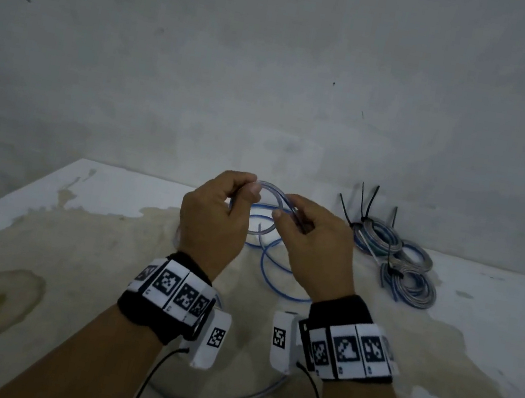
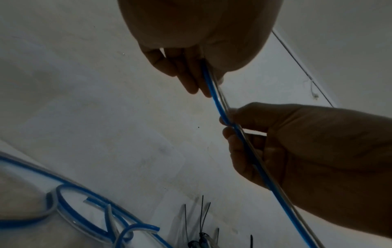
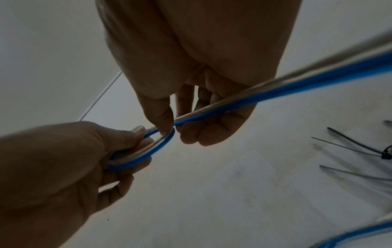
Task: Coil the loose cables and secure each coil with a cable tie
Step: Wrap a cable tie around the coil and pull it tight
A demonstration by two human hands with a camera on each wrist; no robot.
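Both your hands are raised above the desk [image 1: 40, 231], backs toward you, wrists level and close together. Your left hand [image 1: 212, 221] has its grip closed on the blue-and-clear cable [image 1: 270, 193]: thumb and forefinger pinch the top of a small loop, and the other fingers [image 2: 191, 80] curl in behind it. Your right hand [image 1: 311, 248] sits just beside it, its grip also clamped on the same cable, thumb pressed against the forefinger with the strand running between them. From the right wrist view the cable leaves your left hand [image 3: 63, 176] as a tight bend that reaches your right thumb, then runs on across the right fingers [image 3: 203, 134]. From the left wrist view the cable [image 2: 220, 109] passes straight from your left fingers down through your right hand [image 2: 297, 151].

Below and beyond both grips, the loose rest of the cable lies in open curves on the desk, and one run trails back under your wrists toward you.

To the right of your right grip, well apart from it, three finished coils [image 1: 409, 268] lie on the desk, touching one another, each bound with black cable ties [image 1: 369, 206] whose tails stick upward.

The desk top is white with large brownish stains.
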